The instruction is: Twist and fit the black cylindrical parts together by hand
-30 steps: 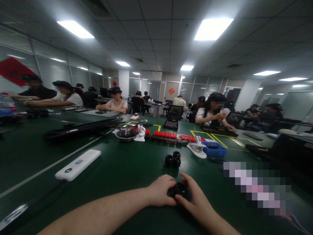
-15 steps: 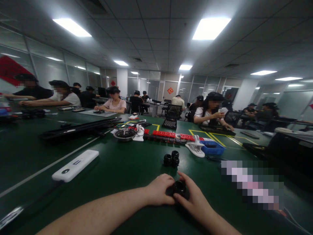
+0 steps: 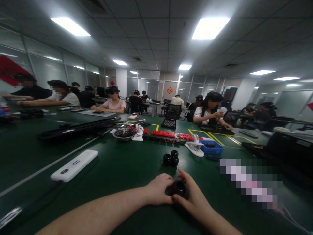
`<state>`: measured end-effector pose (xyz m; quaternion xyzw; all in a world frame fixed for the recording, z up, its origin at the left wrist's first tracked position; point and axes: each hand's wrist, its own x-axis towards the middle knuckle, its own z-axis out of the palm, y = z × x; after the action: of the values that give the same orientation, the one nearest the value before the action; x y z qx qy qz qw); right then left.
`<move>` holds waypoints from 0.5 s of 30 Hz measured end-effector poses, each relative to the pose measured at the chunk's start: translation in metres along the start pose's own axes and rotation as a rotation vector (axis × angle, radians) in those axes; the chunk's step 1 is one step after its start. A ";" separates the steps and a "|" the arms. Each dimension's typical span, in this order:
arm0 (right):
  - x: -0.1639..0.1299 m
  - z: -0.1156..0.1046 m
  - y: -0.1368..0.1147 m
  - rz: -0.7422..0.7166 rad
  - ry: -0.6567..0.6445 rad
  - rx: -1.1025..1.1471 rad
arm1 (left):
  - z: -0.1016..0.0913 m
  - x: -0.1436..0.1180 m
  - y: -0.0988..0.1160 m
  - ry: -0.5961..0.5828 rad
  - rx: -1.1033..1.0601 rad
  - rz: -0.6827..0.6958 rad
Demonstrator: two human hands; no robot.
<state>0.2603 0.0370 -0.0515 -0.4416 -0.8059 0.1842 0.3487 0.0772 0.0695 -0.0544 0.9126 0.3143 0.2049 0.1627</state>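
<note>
Both hands are at the near middle of the green table. Between them is a glossy black round part with a round opening on its upper side. My left hand closes on its left side, thumb along the near edge. My right hand wraps its right side, with the thumb in front and the index finger raised behind. Fingers and palms hide the part's lower sides. Just beyond the hands, three similar black round parts sit clustered together, touching.
A white power strip lies to the left, its cable running toward me. Farther back are a metal bowl, red blocks in a row, a white clamp and a blue bin. Several people sit around the tables.
The part between my hands has turned slightly, and my right index finger has shifted a little. The whole view has drifted slightly. Other things stay in place.
</note>
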 end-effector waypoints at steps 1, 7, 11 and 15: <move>0.000 0.000 0.000 -0.008 0.004 -0.006 | 0.000 0.000 0.000 -0.001 -0.001 -0.002; -0.001 0.000 0.002 -0.074 0.006 -0.003 | 0.001 0.000 0.000 0.012 -0.009 0.004; -0.002 -0.001 0.001 -0.078 -0.013 -0.019 | 0.000 0.000 0.000 0.009 0.004 0.019; 0.001 -0.002 0.000 -0.053 0.008 -0.037 | 0.000 -0.001 0.000 0.015 0.005 0.029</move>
<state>0.2612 0.0375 -0.0502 -0.4271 -0.8191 0.1582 0.3487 0.0767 0.0686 -0.0543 0.9159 0.3026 0.2132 0.1552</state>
